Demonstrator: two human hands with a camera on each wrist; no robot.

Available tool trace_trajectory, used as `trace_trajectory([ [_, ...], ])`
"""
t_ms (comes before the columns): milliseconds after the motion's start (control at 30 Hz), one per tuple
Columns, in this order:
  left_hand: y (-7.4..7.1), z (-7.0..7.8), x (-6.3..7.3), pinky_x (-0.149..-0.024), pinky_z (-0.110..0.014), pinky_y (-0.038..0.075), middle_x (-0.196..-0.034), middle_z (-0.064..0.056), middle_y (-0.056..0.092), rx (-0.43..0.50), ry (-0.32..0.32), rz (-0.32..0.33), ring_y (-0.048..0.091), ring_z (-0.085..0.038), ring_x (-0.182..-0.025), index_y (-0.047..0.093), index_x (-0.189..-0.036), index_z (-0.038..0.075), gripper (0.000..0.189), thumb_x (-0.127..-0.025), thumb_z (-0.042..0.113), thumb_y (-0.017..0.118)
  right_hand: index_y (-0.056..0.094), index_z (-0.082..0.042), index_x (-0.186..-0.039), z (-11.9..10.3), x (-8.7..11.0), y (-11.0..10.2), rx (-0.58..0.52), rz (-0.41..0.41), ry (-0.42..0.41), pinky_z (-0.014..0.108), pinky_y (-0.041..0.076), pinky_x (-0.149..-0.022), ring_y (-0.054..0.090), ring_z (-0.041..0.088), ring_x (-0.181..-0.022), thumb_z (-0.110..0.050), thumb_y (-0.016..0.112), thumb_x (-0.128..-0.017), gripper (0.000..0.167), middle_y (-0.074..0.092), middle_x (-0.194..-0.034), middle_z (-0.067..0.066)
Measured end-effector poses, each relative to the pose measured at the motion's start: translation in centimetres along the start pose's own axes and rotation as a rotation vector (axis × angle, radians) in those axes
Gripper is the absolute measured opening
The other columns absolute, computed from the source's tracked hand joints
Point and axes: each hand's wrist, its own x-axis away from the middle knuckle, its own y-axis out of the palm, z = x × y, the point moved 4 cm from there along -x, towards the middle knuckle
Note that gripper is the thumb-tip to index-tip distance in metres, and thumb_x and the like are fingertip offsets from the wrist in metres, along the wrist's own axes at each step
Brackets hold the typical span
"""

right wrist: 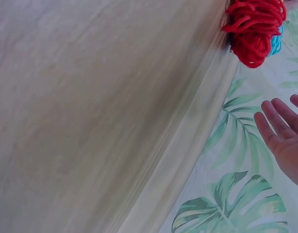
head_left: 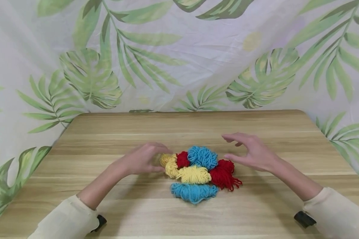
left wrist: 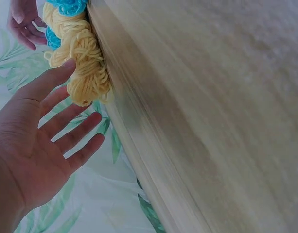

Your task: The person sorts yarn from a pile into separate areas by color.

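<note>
A pile of yarn bundles lies mid-table: a round blue bundle point(head_left: 202, 157) at the back, a pale yellow bundle point(head_left: 194, 175) in the middle, and a long blue bundle point(head_left: 194, 192) in front. Red yarn point(head_left: 225, 175) with loose loops sits on the right; a smaller red bundle point(head_left: 182, 159) and yellow yarn point(head_left: 169, 164) are on the left. My left hand point(head_left: 142, 158) is beside the yellow yarn, fingers spread and relaxed; whether it touches is unclear. My right hand point(head_left: 252, 151) hovers right of the pile with extended fingers, holding nothing. The right wrist view shows it apart from the red yarn point(right wrist: 253, 34).
The wooden table point(head_left: 107, 199) has a far edge against a hanging cloth point(head_left: 197, 59) printed with green leaves. Black wrist straps point(head_left: 305, 219) show at both cream sleeves point(head_left: 336, 210).
</note>
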Motion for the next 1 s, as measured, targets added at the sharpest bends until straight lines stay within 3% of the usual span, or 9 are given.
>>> trace_trajectory([
  [133,0.1,0.0,-0.2,-0.104,-0.05,0.052,-0.126,-0.01,0.072,0.026,-0.009,-0.017,0.066,-0.031,-0.122,0.073,-0.126,0.004,0.049,-0.081,0.016,0.09,0.064,-0.008,-0.14,-0.4,-0.2,0.2,-0.017,0.002,-0.028,0.051,0.059,-0.088,0.068,0.03,-0.112,-0.028,0.082,-0.089,0.058,0.071,-0.128,0.008],
  [400,0.3,-0.1,-0.4,-0.104,-0.048,0.052,-0.125,-0.009,0.073,0.066,-0.032,-0.041,0.066,-0.03,-0.121,0.073,-0.125,0.003,0.046,-0.082,0.011,0.089,0.068,-0.008,-0.135,-1.4,-0.5,0.7,-0.033,-0.02,-0.047,0.052,0.06,-0.082,0.072,0.028,-0.094,-0.028,0.083,-0.087,0.054,0.074,-0.119,0.009],
  [1000,0.2,-0.6,-0.2,-0.094,-0.043,0.058,-0.112,-0.01,0.075,0.111,-0.059,-0.019,0.07,-0.026,-0.106,0.076,-0.111,0.001,0.028,-0.084,0.004,0.085,0.071,-0.003,-0.126,-2.7,-1.0,1.4,-0.079,-0.038,-0.13,0.041,0.062,-0.082,0.073,0.026,-0.091,-0.021,0.084,-0.086,0.045,0.075,-0.113,0.009],
])
